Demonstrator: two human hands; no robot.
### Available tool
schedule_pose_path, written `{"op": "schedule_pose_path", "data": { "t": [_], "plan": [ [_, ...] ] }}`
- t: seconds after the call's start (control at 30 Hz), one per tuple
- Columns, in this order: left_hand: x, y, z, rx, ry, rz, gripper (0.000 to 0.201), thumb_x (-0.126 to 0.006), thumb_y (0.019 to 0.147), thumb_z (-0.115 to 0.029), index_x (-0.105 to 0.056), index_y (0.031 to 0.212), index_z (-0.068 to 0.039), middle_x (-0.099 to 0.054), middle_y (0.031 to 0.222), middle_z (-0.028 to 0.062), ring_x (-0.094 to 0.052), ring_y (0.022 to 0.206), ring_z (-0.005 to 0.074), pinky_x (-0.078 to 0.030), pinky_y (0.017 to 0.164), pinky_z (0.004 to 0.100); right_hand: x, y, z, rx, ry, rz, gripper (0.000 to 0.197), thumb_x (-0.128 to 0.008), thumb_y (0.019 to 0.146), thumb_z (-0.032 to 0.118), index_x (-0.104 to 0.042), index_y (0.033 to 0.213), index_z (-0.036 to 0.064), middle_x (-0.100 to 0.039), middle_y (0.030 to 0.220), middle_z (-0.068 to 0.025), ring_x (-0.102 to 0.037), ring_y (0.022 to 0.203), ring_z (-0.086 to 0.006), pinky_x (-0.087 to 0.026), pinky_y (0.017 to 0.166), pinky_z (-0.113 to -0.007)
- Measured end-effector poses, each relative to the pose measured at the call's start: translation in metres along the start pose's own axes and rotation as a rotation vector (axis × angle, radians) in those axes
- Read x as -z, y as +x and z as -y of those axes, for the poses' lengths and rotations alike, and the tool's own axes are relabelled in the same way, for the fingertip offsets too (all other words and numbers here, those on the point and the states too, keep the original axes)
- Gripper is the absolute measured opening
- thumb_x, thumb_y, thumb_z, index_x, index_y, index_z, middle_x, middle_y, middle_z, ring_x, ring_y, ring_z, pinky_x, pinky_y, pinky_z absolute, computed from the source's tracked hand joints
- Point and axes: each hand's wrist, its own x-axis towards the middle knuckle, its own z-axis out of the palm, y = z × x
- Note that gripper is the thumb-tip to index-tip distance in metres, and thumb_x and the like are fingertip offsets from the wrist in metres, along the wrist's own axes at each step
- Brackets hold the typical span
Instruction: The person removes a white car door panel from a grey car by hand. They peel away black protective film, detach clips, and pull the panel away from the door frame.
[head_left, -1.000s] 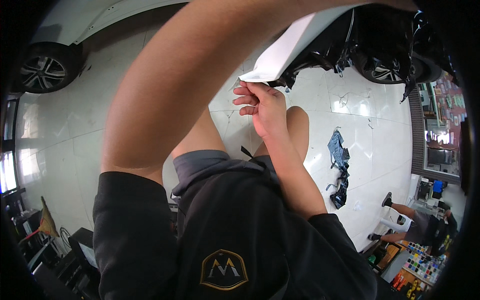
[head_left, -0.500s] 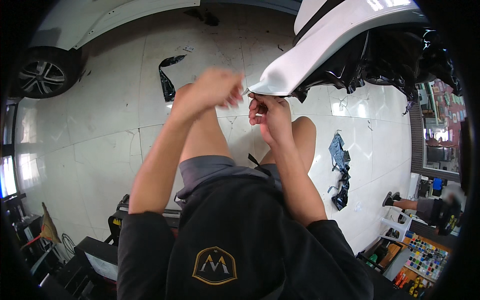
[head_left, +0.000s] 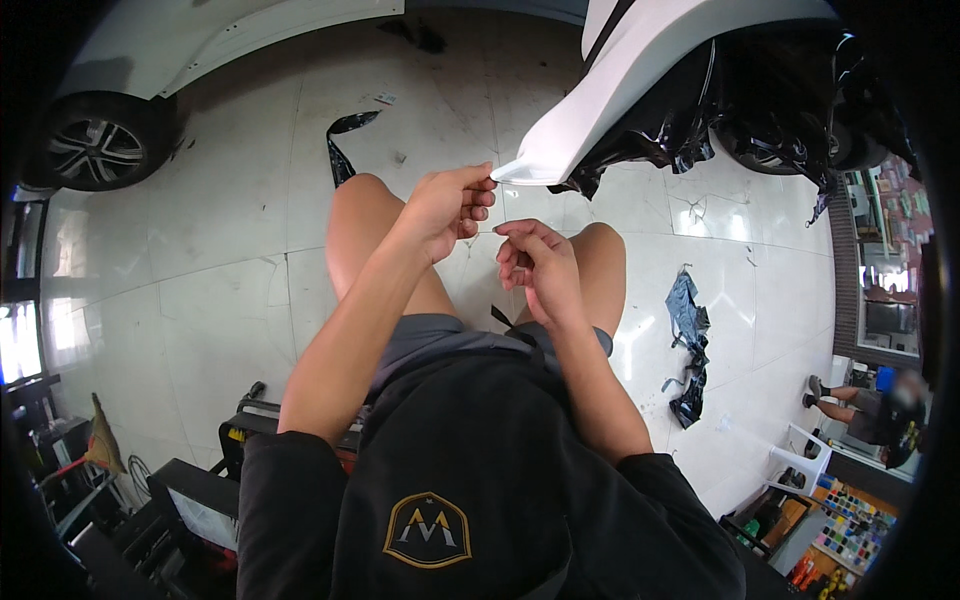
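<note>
A white car body panel (head_left: 566,127) narrows to a pointed tip above my knees. Black glossy film (head_left: 655,125) hangs wrinkled along its lower edge. With thumb and forefinger closed, my left hand (head_left: 450,210) pinches at that tip, its other fingers curled below. Whether it grips the panel itself or a thin film edge on it is too small to make out. Just below and to the right, my right hand (head_left: 543,262) is apart from the panel. Its fingers are loosely bent with gaps between them, and nothing shows in them.
Film scraps lie on the tiled floor, one black strip (head_left: 342,150) at left, one crumpled piece (head_left: 686,345) at right. A car wheel (head_left: 90,150) stands far left. At right are a person (head_left: 870,415), a white stool (head_left: 803,460) and a tool bench (head_left: 850,520).
My left hand, blurred beside the tip before, now touches it. My right hand has left the panel's tip and moved down, its fingers loosening.
</note>
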Motion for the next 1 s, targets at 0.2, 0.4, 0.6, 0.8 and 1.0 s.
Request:
{"op": "schedule_pose_path", "data": {
  "t": [0.2, 0.4, 0.6, 0.8, 1.0],
  "plan": [
    [0.0, -0.003, 0.004, -0.04, -0.063, -0.01, 0.02, -0.063, 0.101, -0.025, -0.065, 0.104, -0.005, -0.065, 0.091, 0.0016, -0.053, 0.076, 0.0084, -0.037, 0.055, 0.0198, 0.005, 0.001, -0.011, -0.053, 0.002, 0.052, 0.021, -0.056, 0.098, 0.014, -0.068, 0.108, 0.0001, -0.065, 0.079, -0.0046, -0.061, 0.062, -0.0116, -0.048, 0.052, -0.025],
    [0.008, -0.013, -0.019, 0.032, 0.125, -0.012, 0.023, -0.063, 0.098, -0.022, -0.069, 0.109, -0.002, -0.072, 0.099, 0.0049, -0.059, 0.079, 0.0086, -0.042, 0.057, 0.021, 0.019, -0.002, -0.016, -0.079, 0.027, 0.034, 0.02, -0.057, 0.098, 0.015, -0.068, 0.108, 0.0014, -0.065, 0.081, -0.0044, -0.061, 0.064, -0.0117, -0.048, 0.053, -0.026],
    [0.005, -0.005, -0.047, 0.111, 0.337, -0.045, 0.022, -0.066, 0.094, -0.023, -0.071, 0.101, -0.003, -0.072, 0.089, 0.0041, -0.06, 0.07, 0.0094, -0.046, 0.059, 0.021, 0.028, 0.0, -0.03, -0.126, 0.05, 0.006, 0.019, -0.057, 0.098, 0.014, -0.069, 0.106, 0.0021, -0.065, 0.08, -0.004, -0.061, 0.065, -0.0113, -0.048, 0.052, -0.026],
    [-0.002, 0.005, -0.065, 0.183, 0.461, -0.059, 0.017, -0.069, 0.089, -0.018, -0.07, 0.094, -0.002, -0.067, 0.078, 0.0019, -0.059, 0.065, 0.0085, -0.047, 0.058, 0.0213, 0.03, -0.005, -0.034, -0.128, 0.062, 0.018, 0.02, -0.057, 0.097, 0.014, -0.07, 0.106, 0.0023, -0.065, 0.08, -0.0037, -0.062, 0.064, -0.011, -0.048, 0.051, -0.026],
    [-0.009, 0.013, -0.075, 0.264, 0.537, -0.095, 0.013, -0.07, 0.087, -0.014, -0.07, 0.088, -0.001, -0.065, 0.074, 0.0018, -0.057, 0.061, 0.0074, -0.045, 0.053, 0.0203, 0.033, -0.005, -0.036, -0.118, 0.074, 0.013, 0.02, -0.057, 0.097, 0.015, -0.07, 0.107, 0.0024, -0.065, 0.081, -0.004, -0.062, 0.064, -0.0115, -0.049, 0.052, -0.027]
  ]
}}
